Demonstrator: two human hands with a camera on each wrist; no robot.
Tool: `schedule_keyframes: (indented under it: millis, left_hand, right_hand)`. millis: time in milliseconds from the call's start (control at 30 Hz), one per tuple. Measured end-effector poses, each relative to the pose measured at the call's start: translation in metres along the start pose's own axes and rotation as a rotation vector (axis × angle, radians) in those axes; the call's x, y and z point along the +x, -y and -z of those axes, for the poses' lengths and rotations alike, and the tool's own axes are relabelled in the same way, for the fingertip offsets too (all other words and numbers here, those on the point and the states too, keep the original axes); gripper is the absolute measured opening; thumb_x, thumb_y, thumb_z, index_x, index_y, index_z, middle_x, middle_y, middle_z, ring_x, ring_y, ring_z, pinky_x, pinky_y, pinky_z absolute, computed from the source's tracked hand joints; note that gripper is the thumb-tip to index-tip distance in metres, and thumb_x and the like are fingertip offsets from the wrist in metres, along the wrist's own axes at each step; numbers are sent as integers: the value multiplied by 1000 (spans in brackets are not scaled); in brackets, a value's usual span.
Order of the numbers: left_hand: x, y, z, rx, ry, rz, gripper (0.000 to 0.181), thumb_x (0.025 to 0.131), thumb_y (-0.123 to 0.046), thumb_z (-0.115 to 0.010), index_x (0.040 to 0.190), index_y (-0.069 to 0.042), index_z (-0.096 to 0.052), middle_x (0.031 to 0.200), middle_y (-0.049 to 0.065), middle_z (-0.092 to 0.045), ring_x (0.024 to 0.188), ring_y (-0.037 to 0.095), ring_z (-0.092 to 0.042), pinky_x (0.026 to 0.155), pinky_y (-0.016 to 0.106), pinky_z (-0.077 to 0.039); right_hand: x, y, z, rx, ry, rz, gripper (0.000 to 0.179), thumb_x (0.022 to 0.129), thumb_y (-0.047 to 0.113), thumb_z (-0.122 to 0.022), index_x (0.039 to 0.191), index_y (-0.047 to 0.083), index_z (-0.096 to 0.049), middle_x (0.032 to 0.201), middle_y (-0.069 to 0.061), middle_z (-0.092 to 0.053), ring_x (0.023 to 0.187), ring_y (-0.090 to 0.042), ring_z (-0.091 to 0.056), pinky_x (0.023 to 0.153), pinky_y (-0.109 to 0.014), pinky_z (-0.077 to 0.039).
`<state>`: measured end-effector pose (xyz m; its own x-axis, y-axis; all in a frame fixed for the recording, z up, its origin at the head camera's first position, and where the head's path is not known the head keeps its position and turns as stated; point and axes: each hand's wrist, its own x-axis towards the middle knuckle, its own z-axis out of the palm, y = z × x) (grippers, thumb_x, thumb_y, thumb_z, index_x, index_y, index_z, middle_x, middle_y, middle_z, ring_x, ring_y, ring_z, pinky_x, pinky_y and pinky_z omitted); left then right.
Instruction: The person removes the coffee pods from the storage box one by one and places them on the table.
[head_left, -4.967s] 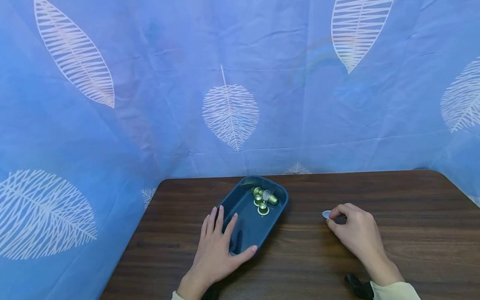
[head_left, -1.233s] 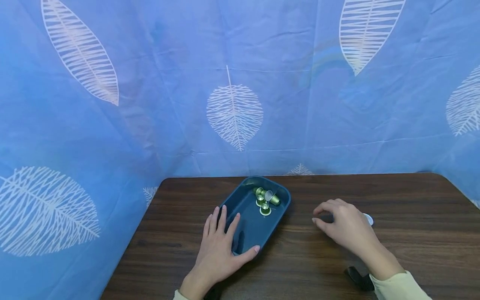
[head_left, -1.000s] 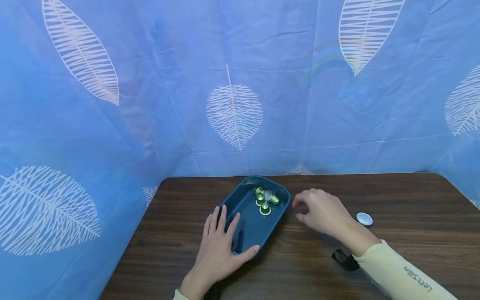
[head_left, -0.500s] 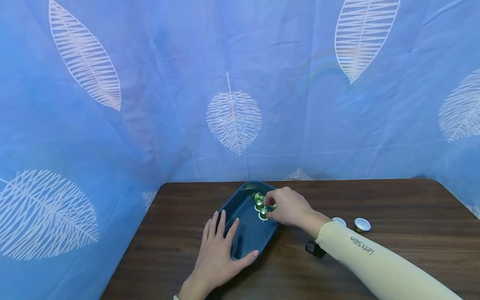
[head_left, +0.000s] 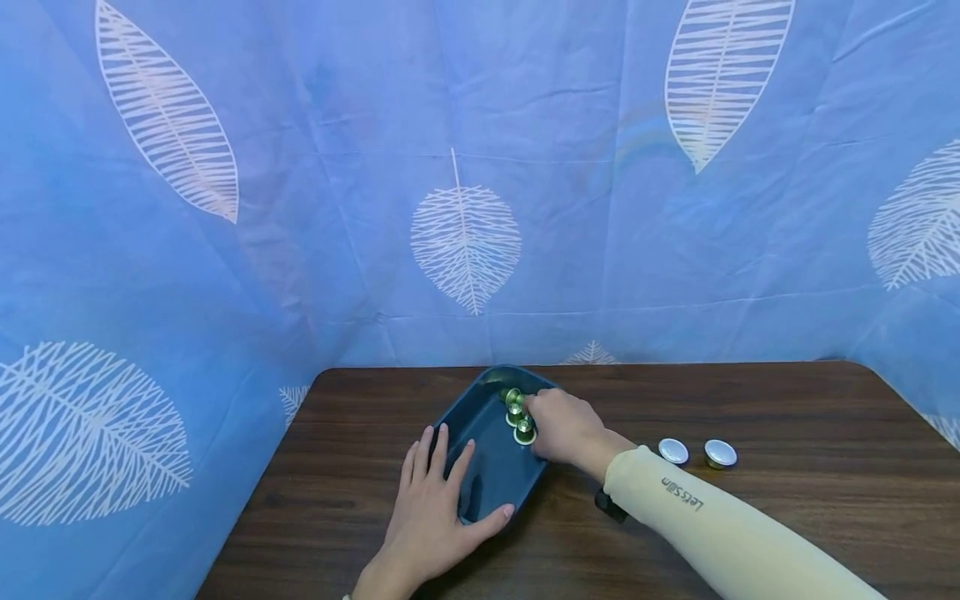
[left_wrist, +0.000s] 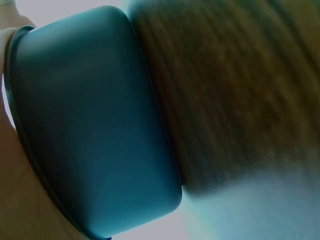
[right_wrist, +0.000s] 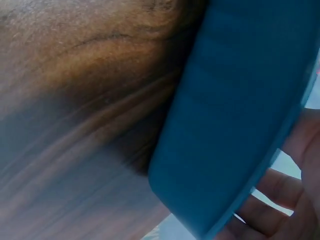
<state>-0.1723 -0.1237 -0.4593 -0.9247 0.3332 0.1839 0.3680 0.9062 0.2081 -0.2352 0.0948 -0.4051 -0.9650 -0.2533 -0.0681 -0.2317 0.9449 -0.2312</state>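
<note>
My left hand (head_left: 431,517) lies spread over the near left end of a dark blue tray (head_left: 495,475), fingers at its left rim and thumb across the near corner. Its palm sits beside the tray wall (left_wrist: 100,125) in the left wrist view. My right hand (head_left: 566,425) reaches over the right rim to the green coffee capsules, among them a front one (head_left: 525,429) and one behind it (head_left: 514,412). Its bent fingers (right_wrist: 280,190) show beyond the rim in the right wrist view. Its fingertips are hidden in the head view; I cannot tell whether they grip a capsule.
Two more capsules, a left one (head_left: 673,451) and a right one (head_left: 721,453), stand pale lid up on the brown wooden table (head_left: 810,483), just beyond the right sleeve (head_left: 697,508). A blue leaf-print cloth (head_left: 570,208) hangs behind the table's far edge.
My right hand was pinching a capsule over the table, let it go at the right, then moved left into the tray. Both standing capsules now show. The left hand has stayed put.
</note>
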Motion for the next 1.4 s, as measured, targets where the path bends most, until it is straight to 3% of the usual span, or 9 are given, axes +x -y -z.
schedule_keyframes:
  millis: [200,400,533,833,967,1233,1400]
  left_hand:
    - [0,0,0,-10,1,3,97,73,-92,-34,148,-30,-41,162,8,-18,150,33,-7,116,61,-12]
    - [1,1,-1,-10,25,12,97,72,-92,-33,148,-31,-41,162,9,-18,150,34,-9,116,62,-14]
    - [0,1,-2,-13,33,13,98,72,-93,-33,147,-31,-41,162,9,-18,150,35,-8,116,62,-13]
    - [1,2,-3,-2,18,-8,97,73,-92,-32,147,-31,-42,160,11,-23,150,33,-8,115,62,-14]
    - [1,2,-4,-22,17,-5,96,74,-91,-36,148,-30,-41,162,10,-19,150,33,-6,116,62,-13]
    - [1,3,-2,-42,23,-3,95,74,-90,-37,147,-30,-43,162,10,-17,150,33,-4,116,60,-10]
    - [2,3,-2,-44,21,-2,94,74,-91,-37,145,-30,-46,162,9,-17,150,33,-3,116,61,-11]
  right_hand:
    - [3,0,-6,-19,-31,14,26,76,10,-75,101,11,-69,82,0,-60,71,-14,-55,56,-34,-48]
    - [5,-3,-13,-188,-166,86,39,76,13,-76,114,8,-70,90,-5,-66,82,-21,-58,71,-39,-51]
    - [4,-2,-16,-231,-197,98,41,77,15,-77,116,7,-68,96,-8,-65,87,-23,-56,73,-40,-49]
    - [7,1,-17,-250,-152,57,53,79,18,-78,126,7,-57,115,-14,-56,98,-27,-56,79,-40,-53]
    - [9,-1,-18,-224,-101,34,44,82,17,-75,123,8,-64,111,-13,-60,96,-29,-60,81,-44,-54]
    - [9,-2,-21,-126,-84,9,41,82,12,-74,122,9,-66,110,-12,-60,88,-26,-63,67,-41,-56]
    - [8,0,-21,-83,-94,18,21,84,9,-72,105,8,-72,93,-9,-63,76,-20,-62,62,-38,-55]
